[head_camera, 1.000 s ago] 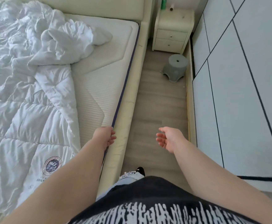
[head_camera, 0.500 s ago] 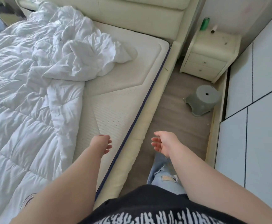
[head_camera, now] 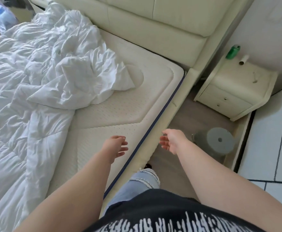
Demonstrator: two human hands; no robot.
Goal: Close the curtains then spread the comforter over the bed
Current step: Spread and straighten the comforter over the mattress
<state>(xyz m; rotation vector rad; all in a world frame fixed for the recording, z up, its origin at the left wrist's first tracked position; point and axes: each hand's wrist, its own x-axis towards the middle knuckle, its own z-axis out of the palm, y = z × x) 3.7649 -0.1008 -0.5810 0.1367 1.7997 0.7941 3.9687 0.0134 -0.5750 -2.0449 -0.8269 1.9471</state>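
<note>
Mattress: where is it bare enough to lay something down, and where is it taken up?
The mattress is bare in the strip between the comforter and the blue-piped edge by the bed frame, from the headboard down to the left hand. The rest is under the bunched comforter. The right hand hangs over the floor.

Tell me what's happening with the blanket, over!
Left hand and right hand open, holding nothing. Comforter bunched on the bed's far side, mattress bare. Nothing in the way.
</note>
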